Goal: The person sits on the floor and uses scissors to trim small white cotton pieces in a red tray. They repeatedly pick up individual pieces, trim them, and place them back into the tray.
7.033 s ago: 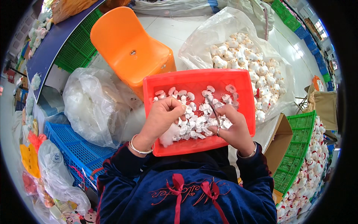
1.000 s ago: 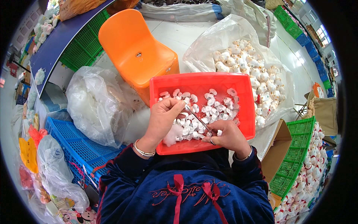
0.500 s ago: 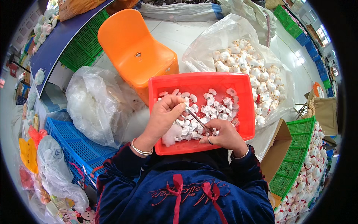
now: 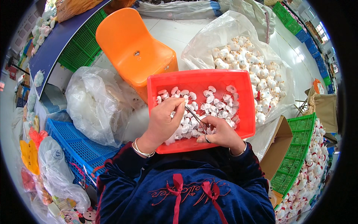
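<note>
A red plastic tub (image 4: pixel 244 100) stands before me with many small white cloth pieces (image 4: pixel 220 108) in it, rounded and puckered. Over its left part is my left hand (image 4: pixel 160 121), thumb and forefinger pinched on a small white piece (image 4: pixel 184 104), mostly hidden by the fingers. My right hand (image 4: pixel 223 134), at the tub's near side, grips metal ring-handled forceps (image 4: pixel 195 117), whose tip reaches the pinched piece. A bit of white stuffing (image 4: pixel 170 140) shows under my left hand at the near left corner.
An orange chair (image 4: pixel 136 52) stands beyond the tub, beside a clear bag of white stuffing (image 4: pixel 95 104). Far right is an open plastic bag of white stuffed pieces (image 4: pixel 257 71). A blue crate (image 4: pixel 74 142) lies left; a cardboard box (image 4: pixel 276 149) and green crate (image 4: pixel 294 149) stand right.
My left hand has turned and come slightly nearer me, now covering most of the stuffing. The forceps and right hand have shifted a little to the left.
</note>
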Tool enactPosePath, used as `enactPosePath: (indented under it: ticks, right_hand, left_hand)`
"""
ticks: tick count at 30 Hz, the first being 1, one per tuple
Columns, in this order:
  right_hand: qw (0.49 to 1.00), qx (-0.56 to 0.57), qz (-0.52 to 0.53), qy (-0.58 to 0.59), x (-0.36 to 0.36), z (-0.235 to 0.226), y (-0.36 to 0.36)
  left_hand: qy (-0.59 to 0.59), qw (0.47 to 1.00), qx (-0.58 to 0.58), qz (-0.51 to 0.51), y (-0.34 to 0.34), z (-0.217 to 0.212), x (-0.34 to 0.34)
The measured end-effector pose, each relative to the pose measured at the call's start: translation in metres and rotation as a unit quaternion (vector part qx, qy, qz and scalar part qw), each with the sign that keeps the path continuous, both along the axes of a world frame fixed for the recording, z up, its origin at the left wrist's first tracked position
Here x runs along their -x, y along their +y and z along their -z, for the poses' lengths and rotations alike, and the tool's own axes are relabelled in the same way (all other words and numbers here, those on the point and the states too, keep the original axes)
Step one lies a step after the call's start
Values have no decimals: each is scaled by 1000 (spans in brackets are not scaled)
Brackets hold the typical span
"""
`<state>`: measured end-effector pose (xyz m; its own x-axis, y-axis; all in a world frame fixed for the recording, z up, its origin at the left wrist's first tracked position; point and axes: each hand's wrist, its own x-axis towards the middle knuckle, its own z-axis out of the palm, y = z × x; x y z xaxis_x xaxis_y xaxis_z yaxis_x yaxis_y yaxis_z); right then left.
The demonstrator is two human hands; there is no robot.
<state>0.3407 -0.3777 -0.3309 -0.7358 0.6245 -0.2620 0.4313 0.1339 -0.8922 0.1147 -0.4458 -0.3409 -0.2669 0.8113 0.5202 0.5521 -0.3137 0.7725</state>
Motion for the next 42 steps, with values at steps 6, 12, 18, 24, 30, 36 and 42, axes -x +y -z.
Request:
enactPosePath:
  ticks: [6,12,18,24,30,36,42]
  right_hand:
    - [998,-49,-44,25,-11,-11,8]
    - [994,-36,-99,-13,-21,-19,15]
    - [996,27,-84,-14,-36,-20,11]
    - [995,75,-34,-63,-72,-11,25]
    - [993,81,-88,-25,-53,-20,27]
    - [993,88,-79,-28,-53,-18,25]
    - [994,-59,-86,-38,-48,-24,24]
  left_hand:
    - [-335,910,203,137,-1,-16,12]
    - [-312,798,377,353,15,-26,29]
    - [-271,813,379,349,13,-30,31]
    - [-231,871,327,286,12,-33,72]
    - [-257,828,351,353,24,-29,21]
    - [-311,803,368,352,26,-11,15]
    - [-221,839,356,347,23,-13,17]
